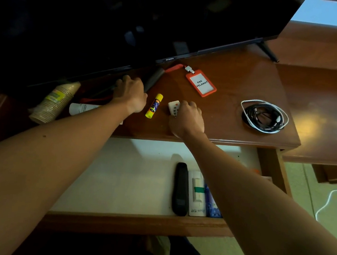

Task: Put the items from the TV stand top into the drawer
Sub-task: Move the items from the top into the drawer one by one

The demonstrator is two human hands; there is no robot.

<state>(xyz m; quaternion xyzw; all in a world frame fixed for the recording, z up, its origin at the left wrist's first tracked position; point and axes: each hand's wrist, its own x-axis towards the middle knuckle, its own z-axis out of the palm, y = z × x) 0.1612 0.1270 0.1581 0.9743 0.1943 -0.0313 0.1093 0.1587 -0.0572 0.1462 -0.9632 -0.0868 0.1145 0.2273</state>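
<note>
The drawer below both hands already holds a black remote and a few packets. The right hand curls round a small white remote. The left hand reaches under the TV; its hold is hidden. Between them lies the glue stick; beyond, badge, cables and cups remain on the counter.

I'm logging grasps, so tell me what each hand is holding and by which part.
The right hand grips the small white remote by its near end. The left hand reaches under the TV; its hold cannot be told.
</note>
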